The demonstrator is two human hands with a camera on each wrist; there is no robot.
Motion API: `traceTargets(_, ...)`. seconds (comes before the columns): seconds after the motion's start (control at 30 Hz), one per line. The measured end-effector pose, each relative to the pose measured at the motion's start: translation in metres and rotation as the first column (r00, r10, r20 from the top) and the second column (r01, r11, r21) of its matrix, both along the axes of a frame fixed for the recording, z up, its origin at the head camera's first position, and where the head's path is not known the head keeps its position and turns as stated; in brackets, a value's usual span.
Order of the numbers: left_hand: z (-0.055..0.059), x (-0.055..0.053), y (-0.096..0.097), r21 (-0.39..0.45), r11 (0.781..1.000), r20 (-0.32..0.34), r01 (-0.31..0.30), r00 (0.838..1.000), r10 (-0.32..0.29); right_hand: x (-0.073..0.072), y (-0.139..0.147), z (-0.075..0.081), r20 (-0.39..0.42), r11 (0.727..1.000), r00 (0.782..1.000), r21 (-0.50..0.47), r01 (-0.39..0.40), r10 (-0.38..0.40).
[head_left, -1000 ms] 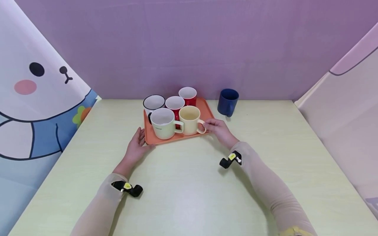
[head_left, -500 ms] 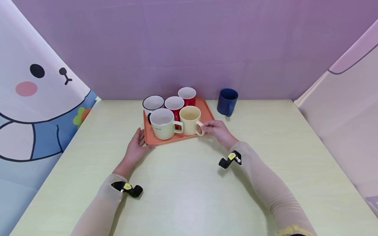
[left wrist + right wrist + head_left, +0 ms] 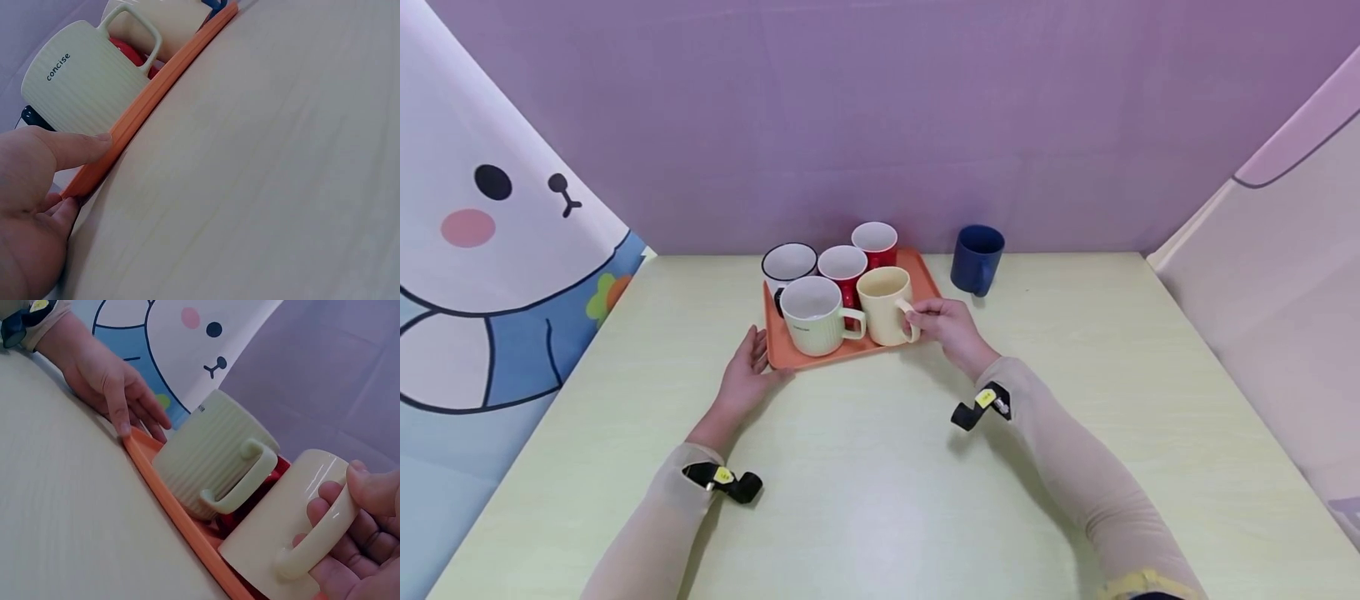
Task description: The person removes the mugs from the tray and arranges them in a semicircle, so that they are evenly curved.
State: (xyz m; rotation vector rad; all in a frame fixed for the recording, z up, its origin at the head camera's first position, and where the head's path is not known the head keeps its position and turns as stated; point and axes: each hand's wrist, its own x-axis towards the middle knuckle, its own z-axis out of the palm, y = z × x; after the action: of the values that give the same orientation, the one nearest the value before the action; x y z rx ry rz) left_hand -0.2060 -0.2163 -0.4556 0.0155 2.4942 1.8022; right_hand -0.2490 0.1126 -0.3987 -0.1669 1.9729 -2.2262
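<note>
The right grip (image 3: 953, 331) is curled round the handle (image 3: 320, 530) of the cream mug (image 3: 878, 321), at the near edge of the tray (image 3: 919, 273), towards its right corner; the left grip (image 3: 745, 379), loosely spread, touches the near left corner; positioning the mug seems in hand; the next move probably calls for levelling it before release.

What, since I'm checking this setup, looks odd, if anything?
The blue mug looks out of place: it stands on the table, outside the tray holding the green mug and others. The tray sits askew to the table's back edge. No spill or damage shows.
</note>
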Motion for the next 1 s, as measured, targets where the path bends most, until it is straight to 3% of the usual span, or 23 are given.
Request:
traceTargets(0.27, 0.004, 0.004, 0.001, 0.018, 1.0, 0.008, -0.004, 1.0, 0.003, 0.008, 0.001, 0.006, 0.019, 0.999, 1.0, -0.05, 0.008, -0.007)
traceTargets(0.57, 0.002, 0.004, 0.001, 0.022, 1.0, 0.012, -0.005, 1.0, 0.004, 0.02, 0.01, 0.015, -0.029, 0.998, 1.0, -0.061, -0.015, 0.013)
traceTargets(1.0, 0.004, 0.003, 0.0, 0.026, 1.0, 0.017, 0.007, 1.0, -0.008, 0.032, 0.034, 0.017, -0.053, 0.996, 0.998, -0.086, 0.012, -0.017)
